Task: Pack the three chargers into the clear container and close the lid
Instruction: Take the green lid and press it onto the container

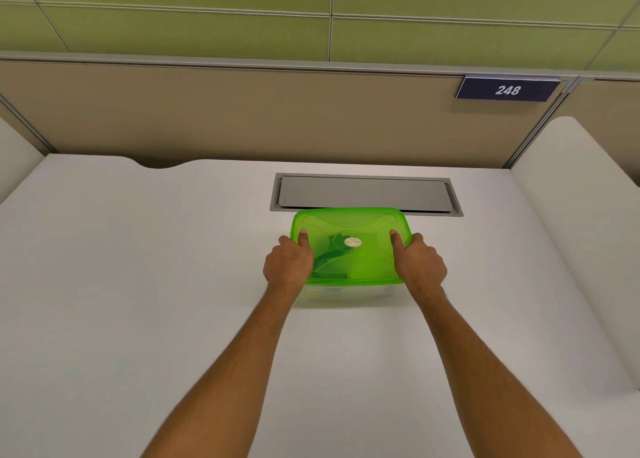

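Observation:
A translucent green lid (351, 225) lies flat on top of the clear container (349, 293), whose front wall shows just below the lid's near edge. Dark shapes of the chargers (329, 260) show dimly through the lid; how many there are I cannot tell. My left hand (287, 263) grips the lid's left edge, thumb on top. My right hand (419, 263) grips the right edge the same way. A small round sticker (352, 242) sits in the lid's middle.
The container stands on a white desk (138, 267). Right behind it is a grey metal cable hatch (365, 191) set into the desk. A beige partition with a dark sign reading 248 (507, 89) rises at the back; white dividers flank both sides.

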The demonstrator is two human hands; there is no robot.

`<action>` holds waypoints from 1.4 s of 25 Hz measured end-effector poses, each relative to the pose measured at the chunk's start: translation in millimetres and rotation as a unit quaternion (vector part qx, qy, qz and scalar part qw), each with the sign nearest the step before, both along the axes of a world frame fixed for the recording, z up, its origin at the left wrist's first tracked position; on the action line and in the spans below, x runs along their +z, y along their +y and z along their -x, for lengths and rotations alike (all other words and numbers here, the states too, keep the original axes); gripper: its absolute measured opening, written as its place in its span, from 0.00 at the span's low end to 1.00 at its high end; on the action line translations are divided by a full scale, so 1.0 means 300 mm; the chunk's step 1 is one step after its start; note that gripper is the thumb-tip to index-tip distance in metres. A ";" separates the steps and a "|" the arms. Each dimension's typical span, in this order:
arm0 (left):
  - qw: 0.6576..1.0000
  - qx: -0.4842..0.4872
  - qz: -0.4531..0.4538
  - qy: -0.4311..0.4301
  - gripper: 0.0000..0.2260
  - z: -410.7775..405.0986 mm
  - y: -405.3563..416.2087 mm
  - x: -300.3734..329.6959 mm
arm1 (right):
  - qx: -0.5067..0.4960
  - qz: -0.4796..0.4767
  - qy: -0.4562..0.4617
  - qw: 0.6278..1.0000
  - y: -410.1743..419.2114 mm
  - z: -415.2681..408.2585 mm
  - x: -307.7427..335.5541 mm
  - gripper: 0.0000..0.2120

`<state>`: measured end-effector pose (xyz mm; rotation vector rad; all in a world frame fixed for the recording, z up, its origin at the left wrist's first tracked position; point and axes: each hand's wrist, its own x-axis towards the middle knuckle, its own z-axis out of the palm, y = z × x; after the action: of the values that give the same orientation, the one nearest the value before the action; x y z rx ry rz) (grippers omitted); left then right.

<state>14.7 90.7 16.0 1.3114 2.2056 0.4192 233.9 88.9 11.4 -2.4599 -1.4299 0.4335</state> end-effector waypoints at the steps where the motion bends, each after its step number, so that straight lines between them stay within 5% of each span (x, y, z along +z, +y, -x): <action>1: 1.000 0.013 0.005 -0.020 0.31 -0.001 -0.003 0.000 | -0.001 0.000 -0.002 1.000 -0.001 0.002 0.000 0.31; 14: 0.987 0.101 -0.088 -0.086 0.22 -0.026 -0.072 0.004 | 0.007 -0.002 -0.009 1.000 -0.009 0.007 0.002 0.32; 24: 0.989 0.060 -0.126 -0.055 0.19 -0.024 -0.093 0.019 | 0.012 -0.001 0.010 1.000 -0.043 0.003 0.022 0.31; 35: 0.998 -0.041 0.016 0.041 0.29 0.008 -0.066 0.052 | 0.024 0.032 -0.009 0.999 -0.065 0.009 0.039 0.30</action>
<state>12.3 70.9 31.7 1.4186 2.2072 0.3027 231.1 69.5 23.2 -2.4885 -1.5086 0.4753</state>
